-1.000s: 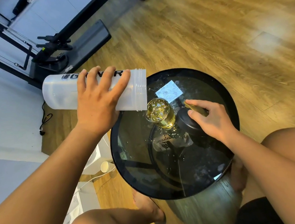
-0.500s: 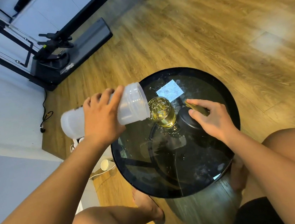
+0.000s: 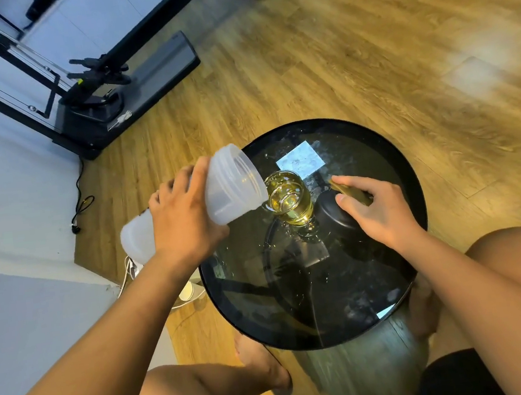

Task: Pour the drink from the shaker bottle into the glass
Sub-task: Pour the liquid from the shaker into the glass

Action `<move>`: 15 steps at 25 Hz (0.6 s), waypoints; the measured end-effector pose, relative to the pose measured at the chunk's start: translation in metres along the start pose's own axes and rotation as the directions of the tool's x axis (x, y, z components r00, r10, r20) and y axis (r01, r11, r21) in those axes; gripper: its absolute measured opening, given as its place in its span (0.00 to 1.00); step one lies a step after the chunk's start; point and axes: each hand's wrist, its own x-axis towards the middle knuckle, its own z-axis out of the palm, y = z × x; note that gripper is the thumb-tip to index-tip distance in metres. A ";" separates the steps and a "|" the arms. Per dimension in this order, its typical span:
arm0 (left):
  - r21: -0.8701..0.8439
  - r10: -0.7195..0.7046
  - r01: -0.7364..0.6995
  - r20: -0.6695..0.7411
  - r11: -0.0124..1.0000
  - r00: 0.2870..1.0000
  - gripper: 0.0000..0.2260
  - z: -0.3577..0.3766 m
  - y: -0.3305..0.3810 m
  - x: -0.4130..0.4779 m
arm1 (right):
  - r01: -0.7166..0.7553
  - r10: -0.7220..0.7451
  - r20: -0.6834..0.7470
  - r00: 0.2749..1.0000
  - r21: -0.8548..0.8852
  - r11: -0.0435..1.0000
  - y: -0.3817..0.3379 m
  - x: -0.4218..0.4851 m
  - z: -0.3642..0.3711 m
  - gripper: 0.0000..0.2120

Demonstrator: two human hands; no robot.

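My left hand (image 3: 183, 220) grips a translucent white shaker bottle (image 3: 231, 184), tilted on its side with its open mouth next to the rim of the glass (image 3: 289, 198). The clear glass stands on the round black glass table (image 3: 407, 176) and holds yellow liquid. The bottle looks empty inside. My right hand (image 3: 375, 209) rests on the bottle's black lid (image 3: 334, 218), just right of the glass, fingers curled over a yellowish flap on it.
A square light reflection (image 3: 300, 161) shows on the tabletop behind the glass. Black exercise equipment (image 3: 102, 95) stands on the wood floor at upper left, with a cable (image 3: 81, 206) by the wall. My bare knees and feet flank the table below.
The bottle has come down and swung round, its base dropping toward me and its mouth lifting to face up beside the glass. The glass's liquid level has risen. My right hand has stayed put.
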 end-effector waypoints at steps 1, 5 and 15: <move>-0.011 0.001 -0.001 0.003 1.000 1.000 0.48 0.000 0.000 0.001 | 0.000 0.000 0.001 1.000 0.002 1.000 0.000 0.000 0.000 0.15; -0.053 0.032 -0.031 0.023 0.998 0.999 0.48 0.001 0.002 0.003 | 0.010 -0.010 -0.001 1.000 0.001 1.000 0.000 0.000 0.000 0.15; -0.307 0.016 -0.009 0.020 0.952 1.000 0.50 0.011 -0.008 -0.002 | 0.019 -0.019 0.004 1.000 -0.001 1.000 0.003 -0.002 -0.001 0.15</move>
